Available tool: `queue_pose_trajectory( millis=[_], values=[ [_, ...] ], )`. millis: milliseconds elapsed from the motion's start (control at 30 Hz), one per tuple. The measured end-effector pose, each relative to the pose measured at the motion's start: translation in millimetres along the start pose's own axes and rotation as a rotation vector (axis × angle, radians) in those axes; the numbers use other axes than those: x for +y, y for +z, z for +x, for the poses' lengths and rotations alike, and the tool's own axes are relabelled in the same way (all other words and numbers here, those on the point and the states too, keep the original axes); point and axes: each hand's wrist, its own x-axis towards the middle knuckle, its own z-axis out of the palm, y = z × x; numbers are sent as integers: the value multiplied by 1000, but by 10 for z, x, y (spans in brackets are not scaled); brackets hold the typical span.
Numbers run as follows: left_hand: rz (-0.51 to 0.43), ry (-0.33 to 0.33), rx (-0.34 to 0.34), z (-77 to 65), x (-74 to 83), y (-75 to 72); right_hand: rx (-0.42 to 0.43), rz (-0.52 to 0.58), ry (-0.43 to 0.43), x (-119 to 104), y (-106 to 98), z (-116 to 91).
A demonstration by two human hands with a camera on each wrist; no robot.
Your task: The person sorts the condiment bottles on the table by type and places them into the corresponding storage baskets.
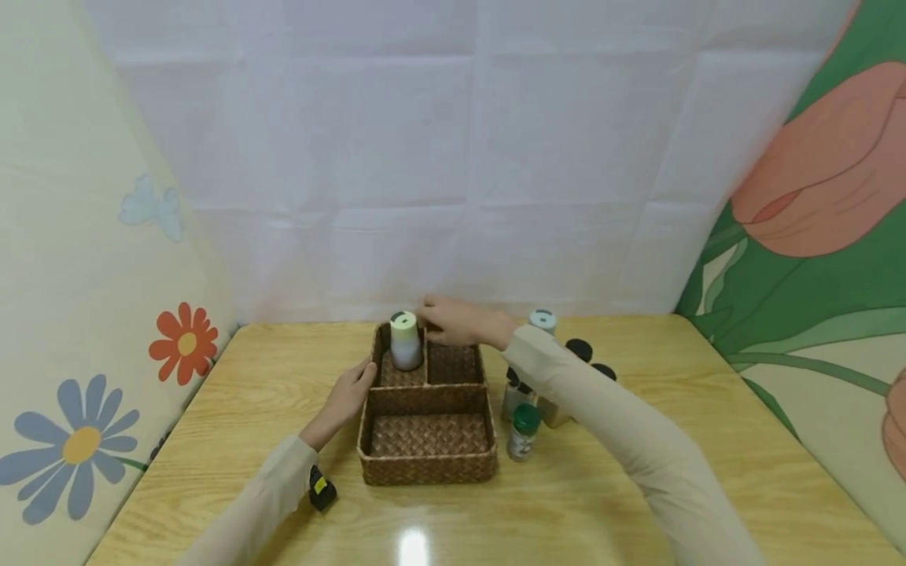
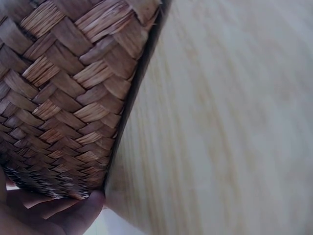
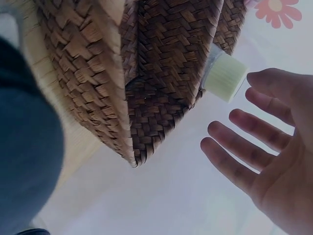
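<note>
A brown woven basket with three compartments stands on the table. Inside its back left compartment is a whitish shaker bottle with a pale green lid. My left hand rests against the basket's left wall from outside, its fingertips touching the wall near the back corner. Over the back right compartment reaches my right hand. Its fingers are spread and hold nothing, with one fingertip right beside the pale green lid. The back right and front compartments hold nothing visible.
Right of the basket stand a green-lidded jar, several black-lidded jars and a bottle with a pale blue lid, partly hidden by my right sleeve. A small black object with a yellow patch lies near my left sleeve. White cloth hangs behind.
</note>
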Motion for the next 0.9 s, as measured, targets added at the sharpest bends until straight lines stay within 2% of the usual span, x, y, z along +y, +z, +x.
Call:
queue_pose_trajectory(
  millis=[333, 567, 900],
  values=[
    [3, -4, -8, -11, -6, -19, -7, 9, -4, 59, 32, -53],
    [-6, -3, -22, -4, -30, -14, -29, -15, -39, 116, 49, -88],
    [-4, -10, -22, 4, -31, -16, -24, 27, -43, 173, 74, -209]
  ],
)
